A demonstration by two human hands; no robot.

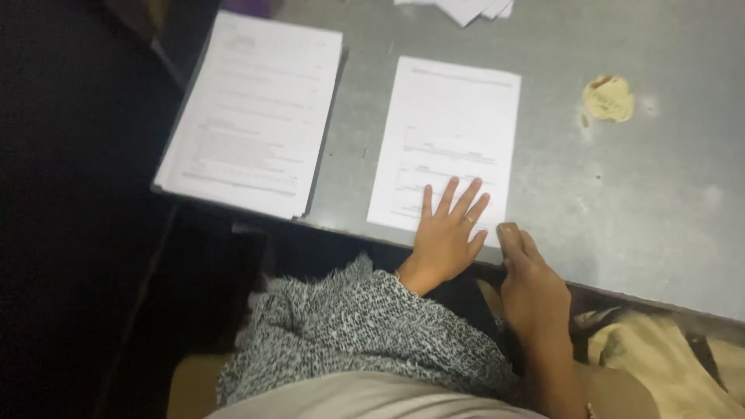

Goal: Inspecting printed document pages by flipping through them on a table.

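A single printed white sheet lies on the grey table, its lower edge at the table's near edge. My left hand rests flat on the bottom of this sheet with the fingers spread; a ring is on one finger. My right hand is at the table's near edge just right of the sheet. Its thumb lies on top beside the sheet's lower right corner, and its fingers are hidden under the edge. Whether it pinches the sheet I cannot tell.
A thick stack of printed papers lies at the table's left edge, overhanging it slightly. More loose sheets show at the far edge. A torn yellowish sticker patch marks the tabletop at right. Grey knit fabric covers my lap.
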